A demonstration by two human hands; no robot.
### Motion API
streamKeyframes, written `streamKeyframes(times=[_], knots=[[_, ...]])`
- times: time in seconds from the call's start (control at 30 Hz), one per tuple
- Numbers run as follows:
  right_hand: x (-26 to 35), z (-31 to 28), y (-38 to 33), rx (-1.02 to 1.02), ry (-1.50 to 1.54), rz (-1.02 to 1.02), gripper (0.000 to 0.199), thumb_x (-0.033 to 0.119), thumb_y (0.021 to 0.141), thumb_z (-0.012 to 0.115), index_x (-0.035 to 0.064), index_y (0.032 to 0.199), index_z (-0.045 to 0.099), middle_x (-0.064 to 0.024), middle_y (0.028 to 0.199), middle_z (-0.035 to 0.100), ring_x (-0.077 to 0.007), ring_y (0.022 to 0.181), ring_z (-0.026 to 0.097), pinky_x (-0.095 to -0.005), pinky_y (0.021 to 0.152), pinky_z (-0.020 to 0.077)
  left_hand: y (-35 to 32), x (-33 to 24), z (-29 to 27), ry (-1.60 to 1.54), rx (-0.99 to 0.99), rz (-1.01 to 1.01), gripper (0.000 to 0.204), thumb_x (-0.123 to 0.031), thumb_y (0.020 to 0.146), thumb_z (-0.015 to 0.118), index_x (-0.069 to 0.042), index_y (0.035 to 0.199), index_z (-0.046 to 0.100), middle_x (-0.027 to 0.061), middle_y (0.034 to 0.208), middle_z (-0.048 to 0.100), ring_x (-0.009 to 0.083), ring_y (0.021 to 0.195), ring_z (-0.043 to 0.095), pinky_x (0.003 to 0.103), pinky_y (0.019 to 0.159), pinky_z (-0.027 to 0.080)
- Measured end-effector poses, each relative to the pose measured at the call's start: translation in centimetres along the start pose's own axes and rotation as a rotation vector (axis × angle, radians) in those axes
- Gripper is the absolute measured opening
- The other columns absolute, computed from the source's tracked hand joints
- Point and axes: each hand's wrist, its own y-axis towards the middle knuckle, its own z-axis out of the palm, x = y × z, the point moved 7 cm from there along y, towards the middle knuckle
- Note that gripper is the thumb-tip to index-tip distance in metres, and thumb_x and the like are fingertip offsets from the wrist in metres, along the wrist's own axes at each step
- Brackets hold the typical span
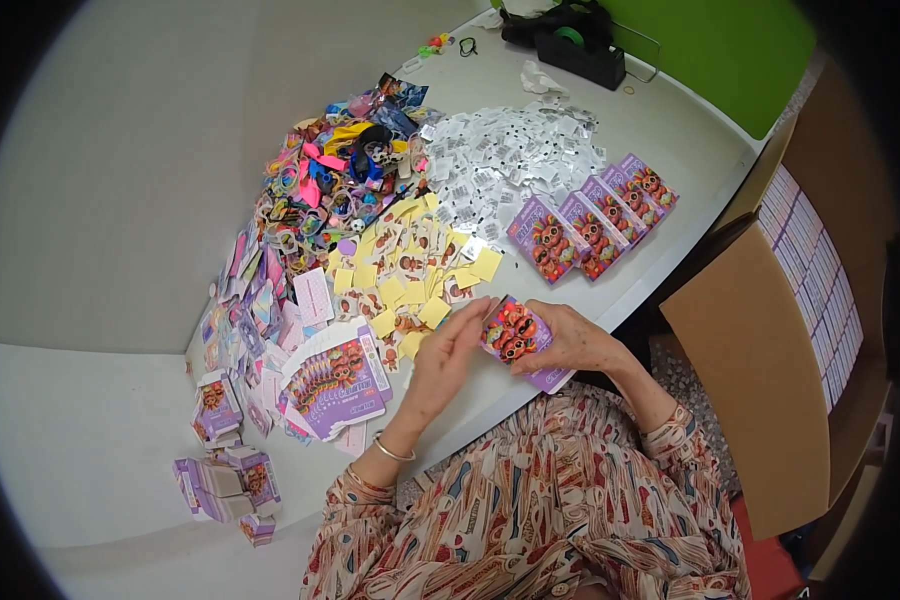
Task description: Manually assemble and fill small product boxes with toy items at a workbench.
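A small purple printed card box point(515, 332) is held over the table's near edge. My right hand point(575, 342) wraps its right side, thumb across the near face. With its fingers together, my left hand point(448, 360) presses against the box's left end; its fingertips are partly hidden there. Another purple piece point(548, 380) shows under my right hand. Left of my left wrist lies a fanned stack of flat purple cartons point(345, 385). Beyond my hands, several filled-looking purple boxes point(592, 235) overlap in a row.
Yellow-backed picture cards point(400, 265), small white barcode labels point(510, 160) and colourful little toys point(340, 180) lie heaped on the table. More purple boxes point(225, 490) sit at left. An open cardboard carton point(750, 380) of packed boxes stands at right. A black tape dispenser point(580, 60) is at the back.
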Motion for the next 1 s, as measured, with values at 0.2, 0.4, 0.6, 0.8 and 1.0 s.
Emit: streamKeyframes(times=[0.2, 0.4, 0.6, 0.8, 1.0], knots=[[0.1, 0.1, 0.2, 0.051, -0.015, 0.02, 0.059, 0.037, 0.063, 0.084, -0.0017, 0.096, 0.054, -0.02, 0.088, 0.063, -0.0338, 0.088, 0.062, -0.0394, 0.079, 0.0467, 0.4, 2.7, -0.4, -0.504, -0.027, -0.488, 0.027, -0.01, 0.089, 0.065, -0.002, 0.115, 0.066, 0.0035, 0.101, 0.069, 0.0054, 0.086, 0.061, 0.021, 0.076, 0.05], [-0.1, 0.2, -0.1, 0.057, -0.082, 0.007, 0.061, 0.039, 0.063, 0.084, -0.0004, 0.097, 0.052, -0.0215, 0.088, 0.063, -0.0372, 0.089, 0.061, -0.0413, 0.08, 0.0461, 0.2, 2.1, -0.5, -0.372, -0.096, -0.417, 0.027, -0.008, 0.089, 0.065, -0.002, 0.115, 0.066, -0.0001, 0.093, 0.069, 0.0044, 0.079, 0.06, 0.018, 0.067, 0.047], [0.4, 0.4, 0.0, 0.061, -0.106, 0.004, 0.058, 0.034, 0.065, 0.085, 0.0, 0.1, 0.054, -0.0164, 0.089, 0.064, -0.0289, 0.087, 0.062, -0.0378, 0.079, 0.0471, -0.4, 2.6, -0.5, -0.157, -0.11, -0.279, 0.027, -0.007, 0.093, 0.06, 0.0, 0.118, 0.064, -0.0004, 0.091, 0.067, 0.0021, 0.077, 0.055, 0.015, 0.068, 0.044], [-0.1, 0.1, 0.0, 0.03, -0.151, -0.017, 0.056, 0.029, 0.065, 0.086, 0.0003, 0.102, 0.057, -0.0118, 0.088, 0.066, -0.0215, 0.084, 0.063, -0.0345, 0.077, 0.0482, -1.2, -0.5, 1.2, 0.197, -0.041, -0.038, 0.035, -0.001, 0.094, 0.05, -0.001, 0.129, 0.054, 0.0093, 0.087, 0.064, 0.0101, 0.071, 0.056, 0.024, 0.067, 0.047], [0.4, 0.2, 0.1, 0.067, -0.174, -0.008, 0.058, 0.031, 0.064, 0.087, -0.0005, 0.102, 0.056, -0.0141, 0.088, 0.065, -0.0231, 0.084, 0.063, -0.0349, 0.077, 0.0479, -2.1, 1.1, 1.8, 0.154, -0.08, -0.102, 0.039, 0.0, 0.095, 0.047, -0.001, 0.135, 0.049, 0.0116, 0.122, 0.063, 0.0102, 0.111, 0.055, 0.022, 0.091, 0.043]])
